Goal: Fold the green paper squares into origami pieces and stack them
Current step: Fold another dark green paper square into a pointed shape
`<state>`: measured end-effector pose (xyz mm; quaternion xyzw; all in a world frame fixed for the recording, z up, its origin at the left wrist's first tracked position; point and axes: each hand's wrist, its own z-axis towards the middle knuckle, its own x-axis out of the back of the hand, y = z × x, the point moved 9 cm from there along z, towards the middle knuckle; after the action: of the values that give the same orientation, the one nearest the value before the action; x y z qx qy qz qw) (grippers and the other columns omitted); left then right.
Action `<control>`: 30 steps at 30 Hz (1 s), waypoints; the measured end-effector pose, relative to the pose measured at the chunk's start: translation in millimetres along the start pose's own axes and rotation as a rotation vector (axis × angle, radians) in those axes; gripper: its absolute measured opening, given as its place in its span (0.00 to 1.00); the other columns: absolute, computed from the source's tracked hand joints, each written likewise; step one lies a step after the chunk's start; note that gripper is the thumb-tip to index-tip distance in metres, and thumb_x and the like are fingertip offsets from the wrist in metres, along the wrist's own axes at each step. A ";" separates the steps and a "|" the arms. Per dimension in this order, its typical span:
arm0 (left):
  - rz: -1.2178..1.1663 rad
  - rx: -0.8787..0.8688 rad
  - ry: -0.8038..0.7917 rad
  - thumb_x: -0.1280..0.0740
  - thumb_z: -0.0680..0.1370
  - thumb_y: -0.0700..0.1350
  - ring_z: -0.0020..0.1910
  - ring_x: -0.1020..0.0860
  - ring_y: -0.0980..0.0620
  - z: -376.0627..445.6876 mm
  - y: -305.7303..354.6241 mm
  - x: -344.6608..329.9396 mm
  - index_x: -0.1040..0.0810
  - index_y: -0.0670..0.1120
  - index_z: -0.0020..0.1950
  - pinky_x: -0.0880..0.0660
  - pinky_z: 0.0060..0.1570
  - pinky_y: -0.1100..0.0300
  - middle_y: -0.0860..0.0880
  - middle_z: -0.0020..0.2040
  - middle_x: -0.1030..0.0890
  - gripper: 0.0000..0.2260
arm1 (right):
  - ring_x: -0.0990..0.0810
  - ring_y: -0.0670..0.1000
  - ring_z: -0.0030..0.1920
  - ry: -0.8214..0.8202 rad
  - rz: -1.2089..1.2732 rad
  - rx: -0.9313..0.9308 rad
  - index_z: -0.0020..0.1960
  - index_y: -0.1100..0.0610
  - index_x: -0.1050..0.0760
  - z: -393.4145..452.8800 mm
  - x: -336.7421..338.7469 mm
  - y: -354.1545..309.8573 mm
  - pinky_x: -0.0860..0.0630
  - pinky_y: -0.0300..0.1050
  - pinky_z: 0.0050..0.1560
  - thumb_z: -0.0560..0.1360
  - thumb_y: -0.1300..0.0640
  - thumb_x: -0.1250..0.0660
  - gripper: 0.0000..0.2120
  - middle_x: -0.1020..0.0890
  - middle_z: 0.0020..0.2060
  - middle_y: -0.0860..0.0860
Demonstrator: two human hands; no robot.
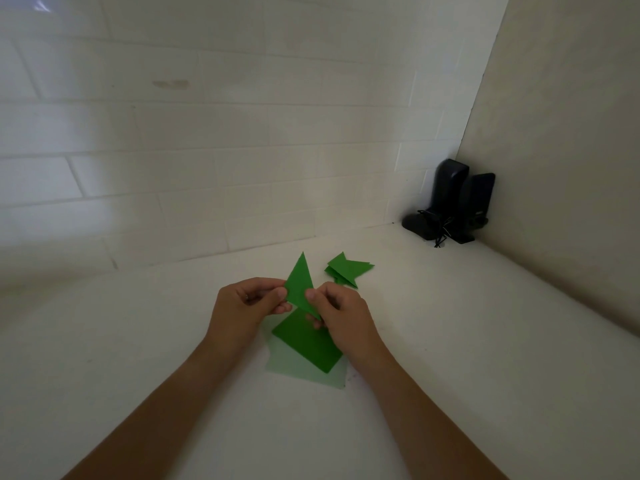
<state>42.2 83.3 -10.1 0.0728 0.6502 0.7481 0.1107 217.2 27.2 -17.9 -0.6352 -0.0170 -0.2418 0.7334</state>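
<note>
Your left hand (247, 301) and right hand (341, 311) both pinch a folded green triangle (300, 284), raised above the white counter (450, 341).

The right hand (341, 315) covers the near corner of the folded triangle (299, 284) and part of the green square (306, 344) beneath. Both forearms run off the bottom edge. Beyond the hand, the pile of folded pieces (347, 270) can't be counted.

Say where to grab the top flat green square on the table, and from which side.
Take the flat green square by its near corner, the one pointing at the person, coming from the right. That corner is bare; the right hand and the held triangle cover its far corner.
</note>
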 end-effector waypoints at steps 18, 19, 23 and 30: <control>-0.042 0.013 0.020 0.28 0.77 0.34 0.39 0.13 0.51 0.4 -2.3 2.4 0.14 0.42 0.52 0.19 0.42 0.66 0.43 0.42 0.12 0.06 | 0.19 0.44 0.35 -0.054 0.006 -0.022 0.42 0.55 0.20 -1.1 -5.3 1.1 0.24 0.35 0.41 0.83 0.51 0.33 0.13 0.15 0.36 0.49; -0.044 0.015 0.012 0.28 0.78 0.34 0.39 0.13 0.51 0.3 -2.5 1.9 0.14 0.41 0.52 0.19 0.42 0.66 0.43 0.41 0.12 0.06 | 0.17 0.46 0.36 -0.062 0.022 -0.023 0.44 0.55 0.19 -1.0 -6.0 1.0 0.23 0.37 0.43 0.83 0.51 0.33 0.12 0.14 0.38 0.49; -0.024 0.007 -0.003 0.28 0.78 0.34 0.38 0.14 0.51 1.5 -3.6 1.2 0.15 0.41 0.52 0.19 0.42 0.66 0.42 0.41 0.13 0.06 | 0.15 0.50 0.38 -0.093 0.034 -0.016 0.44 0.55 0.18 -1.2 -9.3 0.3 0.20 0.41 0.45 0.82 0.52 0.31 0.10 0.13 0.40 0.49; 0.000 -0.015 -0.023 0.29 0.78 0.33 0.37 0.15 0.53 2.6 -4.5 -1.1 0.15 0.41 0.52 0.19 0.42 0.66 0.44 0.38 0.13 0.06 | 0.18 0.45 0.33 -0.065 0.041 -0.026 0.40 0.53 0.21 -1.5 -7.3 0.9 0.23 0.38 0.40 0.81 0.53 0.29 0.11 0.13 0.36 0.50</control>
<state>44.3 86.0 -14.1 0.0806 0.6434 0.7520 0.1186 210.7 28.2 -21.4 -0.6523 -0.0247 -0.2059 0.7290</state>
